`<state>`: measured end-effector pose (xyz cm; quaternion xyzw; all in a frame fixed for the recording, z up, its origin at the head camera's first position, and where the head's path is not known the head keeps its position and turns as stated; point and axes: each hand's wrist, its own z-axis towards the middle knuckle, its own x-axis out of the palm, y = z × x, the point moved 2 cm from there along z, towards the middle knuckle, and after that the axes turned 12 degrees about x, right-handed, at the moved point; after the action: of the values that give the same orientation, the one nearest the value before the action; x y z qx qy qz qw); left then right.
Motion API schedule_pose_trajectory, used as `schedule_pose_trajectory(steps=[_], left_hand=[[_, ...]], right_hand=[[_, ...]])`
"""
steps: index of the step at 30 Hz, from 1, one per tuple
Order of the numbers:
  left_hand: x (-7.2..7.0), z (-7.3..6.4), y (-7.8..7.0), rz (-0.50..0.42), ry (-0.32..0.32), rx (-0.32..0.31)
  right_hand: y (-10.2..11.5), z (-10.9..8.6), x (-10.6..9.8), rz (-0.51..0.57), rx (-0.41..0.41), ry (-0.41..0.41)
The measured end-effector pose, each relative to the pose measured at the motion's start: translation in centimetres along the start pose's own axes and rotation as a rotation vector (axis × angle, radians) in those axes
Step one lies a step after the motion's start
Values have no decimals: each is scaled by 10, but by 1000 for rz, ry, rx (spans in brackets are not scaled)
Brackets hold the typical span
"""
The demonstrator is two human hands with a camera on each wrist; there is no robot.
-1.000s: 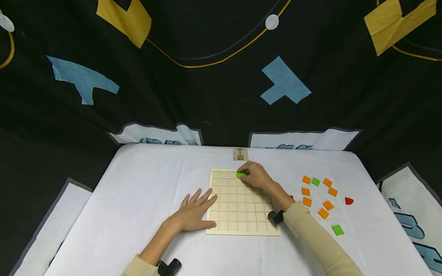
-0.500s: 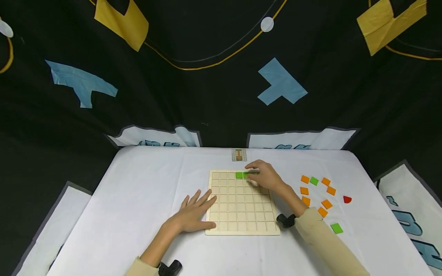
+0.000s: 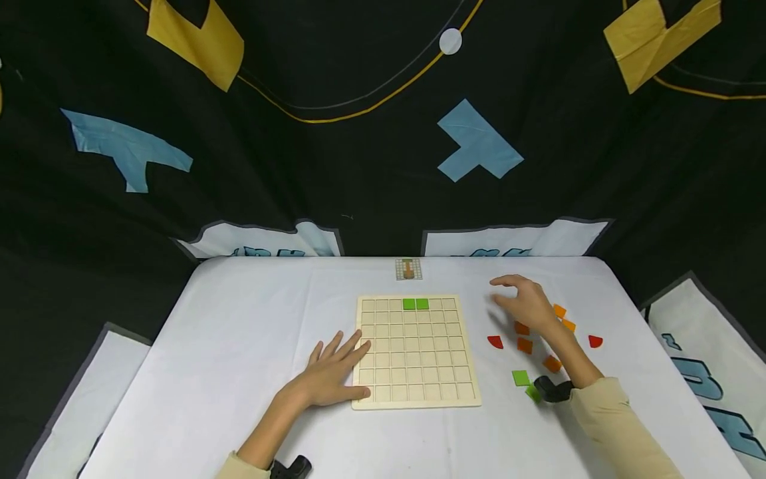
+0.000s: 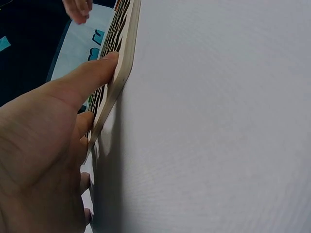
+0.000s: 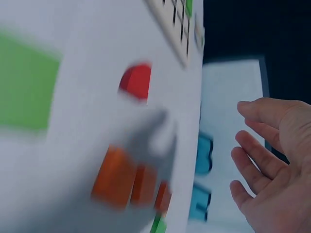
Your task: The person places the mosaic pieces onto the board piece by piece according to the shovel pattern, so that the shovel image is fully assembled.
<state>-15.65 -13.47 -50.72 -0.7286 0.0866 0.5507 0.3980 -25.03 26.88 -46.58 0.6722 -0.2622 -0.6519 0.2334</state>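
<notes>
My left hand (image 3: 326,379) rests with spread fingers on the left edge of a pale wooden grid board (image 3: 419,372). In the left wrist view its thumb (image 4: 97,73) lies on the board's edge (image 4: 127,53). Two green square tiles (image 3: 415,304) sit side by side in the board's far row. Off to the right, my right hand (image 3: 528,305) is above the loose tiles, thumb and fingers apart and holding nothing. Beneath it are orange square tiles (image 3: 524,345). The right wrist view shows its relaxed fingers (image 5: 260,155) and a blurred orange tile (image 5: 114,177).
Two red rounded pieces, one near the board (image 3: 495,342) and one farther right (image 3: 595,341), lie on the white table (image 3: 251,319). More green tiles (image 3: 520,378) lie near my right wrist. A small patterned card (image 3: 409,269) lies beyond the board. A dark curtain hangs behind.
My right hand has let go of the second green tile in the far row and moved right, over the loose tiles. My left hand stays on the board. The head view has shifted slightly.
</notes>
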Motion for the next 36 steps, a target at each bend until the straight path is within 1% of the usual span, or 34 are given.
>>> schedule_pose_trajectory(steps=[5,9,13,16,21,25,36], left_hand=[[-1,-1,0,4,-2,-10],[-2,-1,0,5,2,-4],[-2,-1,0,-4,6,3],[-1,-1,0,-9,5,5],[-1,0,-1,-5,6,2],[-2,0,-2,1,4,0],[-3,-1,-4,-9,-2,5]], right_hand=[[-29,-6,-18,-3,97,-11],[-51,-11,-26,-36,164,-18],[-68,-13,-26,-92,174,-38],[-77,-13,-24,-132,154,-56],[-82,-12,-21,-166,150,-45],[-82,-11,-21,-168,157,-31],[-83,-12,-23,-200,166,-49]])
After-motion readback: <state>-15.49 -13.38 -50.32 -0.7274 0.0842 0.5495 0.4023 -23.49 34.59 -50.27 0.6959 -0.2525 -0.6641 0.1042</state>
